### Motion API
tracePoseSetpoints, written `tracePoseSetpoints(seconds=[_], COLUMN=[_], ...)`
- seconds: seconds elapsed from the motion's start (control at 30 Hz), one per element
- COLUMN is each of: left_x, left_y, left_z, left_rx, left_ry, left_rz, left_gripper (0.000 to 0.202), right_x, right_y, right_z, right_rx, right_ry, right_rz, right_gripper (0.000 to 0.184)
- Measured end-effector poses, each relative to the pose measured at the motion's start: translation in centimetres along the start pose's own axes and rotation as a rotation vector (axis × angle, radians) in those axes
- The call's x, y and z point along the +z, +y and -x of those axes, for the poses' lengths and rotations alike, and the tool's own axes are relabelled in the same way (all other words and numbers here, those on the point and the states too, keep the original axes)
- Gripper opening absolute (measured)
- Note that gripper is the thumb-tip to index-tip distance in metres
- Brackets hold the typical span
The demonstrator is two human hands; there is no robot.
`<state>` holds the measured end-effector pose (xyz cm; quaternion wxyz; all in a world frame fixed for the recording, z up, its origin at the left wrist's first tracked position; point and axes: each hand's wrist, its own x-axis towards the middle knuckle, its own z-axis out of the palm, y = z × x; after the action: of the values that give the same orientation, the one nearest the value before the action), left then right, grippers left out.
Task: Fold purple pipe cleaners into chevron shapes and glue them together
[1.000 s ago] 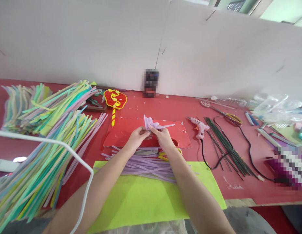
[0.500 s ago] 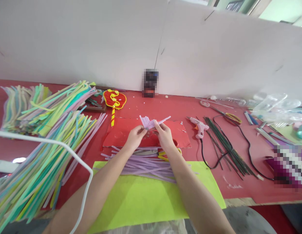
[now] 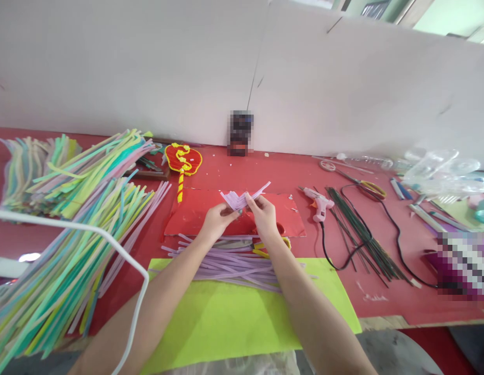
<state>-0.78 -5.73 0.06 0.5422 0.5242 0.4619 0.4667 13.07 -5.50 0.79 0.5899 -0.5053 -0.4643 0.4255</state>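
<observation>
Fingers (image 3: 251, 202) of both hands (image 3: 215, 221) pinch a folded purple pipe cleaner (image 3: 234, 200) over the red board (image 3: 187, 221); its long end (image 3: 263, 189), nearer the right hand (image 3: 264, 213), points to the board's far edge.

no readable text, labels, numbers, signs

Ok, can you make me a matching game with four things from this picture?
1. Glue gun
2. Folded purple strips
3. Fan-shaped piece
4. Bundle of thin rods

A. Red with yellow trim
B. Dark green
C. Held by the left hand and right hand
D. Mostly pink

Pairs: 1-D, 2-C, 3-A, 4-B
</observation>
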Motion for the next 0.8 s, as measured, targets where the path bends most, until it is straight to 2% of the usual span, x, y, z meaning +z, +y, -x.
tracePoseSetpoints(seconds=[0.23,0.57,0.8], left_x=[0.02,0.09,0.00], left_y=[-0.17,-0.14,-0.17], left_z=[-0.04,-0.05,-0.08], left_rx=[-0.022,-0.060,-0.004], left_ry=[-0.007,0.011,0.035], left_rz=[0.018,0.065,0.039], left_gripper=[0.038,0.037,0.035], right_x=[0.14,0.29,0.10], right_y=[0.09,0.43,0.12], right_z=[0.10,0.04,0.05], right_rx=[-0.026,-0.029,-0.046], right_ry=[-0.014,-0.030,-0.014], right_rz=[0.021,-0.034,0.030], right_gripper=[0.038,0.034,0.036])
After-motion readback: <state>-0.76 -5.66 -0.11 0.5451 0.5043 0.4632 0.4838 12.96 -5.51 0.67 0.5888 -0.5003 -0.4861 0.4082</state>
